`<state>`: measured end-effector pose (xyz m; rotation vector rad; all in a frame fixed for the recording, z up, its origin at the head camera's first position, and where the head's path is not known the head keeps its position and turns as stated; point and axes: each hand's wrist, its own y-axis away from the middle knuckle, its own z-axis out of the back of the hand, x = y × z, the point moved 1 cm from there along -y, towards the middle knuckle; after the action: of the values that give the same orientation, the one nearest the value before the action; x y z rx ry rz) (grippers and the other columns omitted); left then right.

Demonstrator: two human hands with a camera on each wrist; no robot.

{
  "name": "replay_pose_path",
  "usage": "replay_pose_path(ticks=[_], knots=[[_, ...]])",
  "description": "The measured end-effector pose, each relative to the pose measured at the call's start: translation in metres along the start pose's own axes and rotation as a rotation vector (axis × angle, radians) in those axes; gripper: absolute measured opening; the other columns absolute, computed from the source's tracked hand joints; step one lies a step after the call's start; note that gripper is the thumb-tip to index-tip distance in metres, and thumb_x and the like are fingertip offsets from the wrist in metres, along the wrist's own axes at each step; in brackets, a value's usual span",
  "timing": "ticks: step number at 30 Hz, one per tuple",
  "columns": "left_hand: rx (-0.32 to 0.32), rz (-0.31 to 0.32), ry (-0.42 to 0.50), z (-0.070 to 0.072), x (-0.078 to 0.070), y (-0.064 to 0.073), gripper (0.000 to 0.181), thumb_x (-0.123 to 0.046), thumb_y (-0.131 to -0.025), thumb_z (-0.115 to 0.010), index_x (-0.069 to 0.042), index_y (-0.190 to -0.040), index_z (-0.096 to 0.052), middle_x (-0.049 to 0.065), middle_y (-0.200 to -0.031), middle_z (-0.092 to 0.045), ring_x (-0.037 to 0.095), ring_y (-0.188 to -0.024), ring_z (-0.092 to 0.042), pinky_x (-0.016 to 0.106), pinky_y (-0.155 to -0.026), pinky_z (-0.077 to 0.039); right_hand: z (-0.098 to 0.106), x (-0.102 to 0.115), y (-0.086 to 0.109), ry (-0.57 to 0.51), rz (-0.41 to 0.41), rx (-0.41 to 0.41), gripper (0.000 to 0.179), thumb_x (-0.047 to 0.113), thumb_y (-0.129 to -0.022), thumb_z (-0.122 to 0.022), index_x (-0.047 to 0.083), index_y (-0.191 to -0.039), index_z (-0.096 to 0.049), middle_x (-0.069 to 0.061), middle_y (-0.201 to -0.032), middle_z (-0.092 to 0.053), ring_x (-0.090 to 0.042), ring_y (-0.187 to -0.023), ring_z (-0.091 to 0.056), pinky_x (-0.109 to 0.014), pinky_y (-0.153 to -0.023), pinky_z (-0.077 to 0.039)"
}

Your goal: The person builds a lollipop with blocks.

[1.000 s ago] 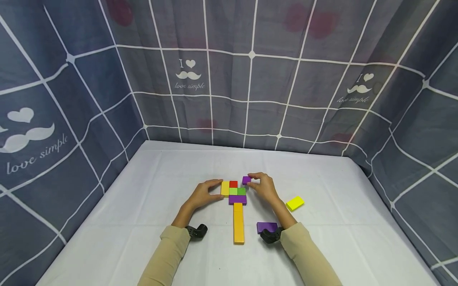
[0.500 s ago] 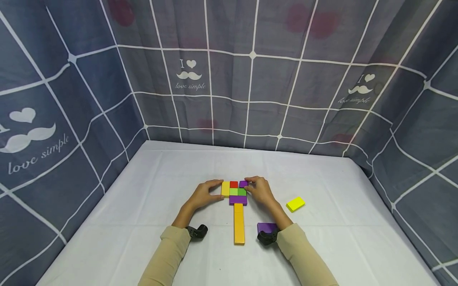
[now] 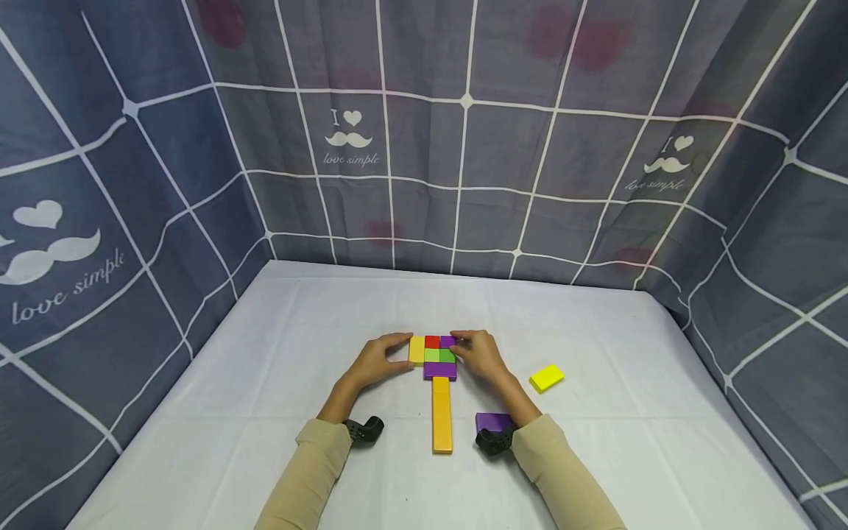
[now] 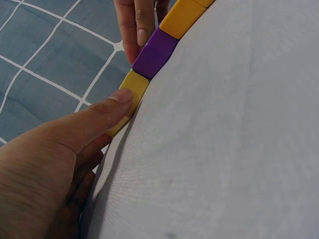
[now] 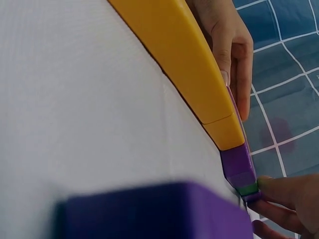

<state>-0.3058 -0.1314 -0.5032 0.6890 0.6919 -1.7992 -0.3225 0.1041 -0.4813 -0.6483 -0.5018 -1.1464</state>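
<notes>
In the head view, my left hand (image 3: 372, 362) grips a pale yellow block (image 3: 417, 350) by its far and near ends, thumb nearest me. My right hand (image 3: 485, 355) pinches a small purple block (image 3: 447, 341) at the far right corner of a flat block layout. Beside that block lies a red block (image 3: 432, 341); light green (image 3: 432, 355) and darker green (image 3: 447, 355) blocks sit in the row below. A wider purple block (image 3: 440, 372) borders them, and a long orange strip (image 3: 442, 416) runs from it toward me. The right wrist view shows my right thumb against the green edge.
A loose bright yellow block (image 3: 547, 378) lies to the right of my right forearm. Another purple block (image 3: 492, 422) lies under my right wrist, partly hidden by the black wrist camera (image 3: 494, 441). A gridded curtain (image 3: 424, 147) surrounds the white-covered table (image 3: 318, 309).
My right hand has brought the small purple block left and nearer, from just off the layout to against the red and green blocks. The left hand has stayed on the pale yellow block.
</notes>
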Motion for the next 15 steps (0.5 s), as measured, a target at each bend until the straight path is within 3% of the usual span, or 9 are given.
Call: replay_pose_path(ticks=[15], knots=[[-0.004,0.009,0.002,-0.0008,-0.0006,-0.0005,0.064,-0.03,-0.074,-0.078,-0.016,-0.132,-0.053,0.004,-0.133,-0.051,0.023,-0.127,-0.041,0.041,-0.105,-0.033,0.0022,-0.0021,0.0049,-0.032,-0.021,0.016,0.039,0.021,-0.081,-0.072,0.005,-0.116,-0.065,-0.009,-0.11,-0.066,-0.026,-0.108,-0.057,-0.042,-0.094,-0.043]])
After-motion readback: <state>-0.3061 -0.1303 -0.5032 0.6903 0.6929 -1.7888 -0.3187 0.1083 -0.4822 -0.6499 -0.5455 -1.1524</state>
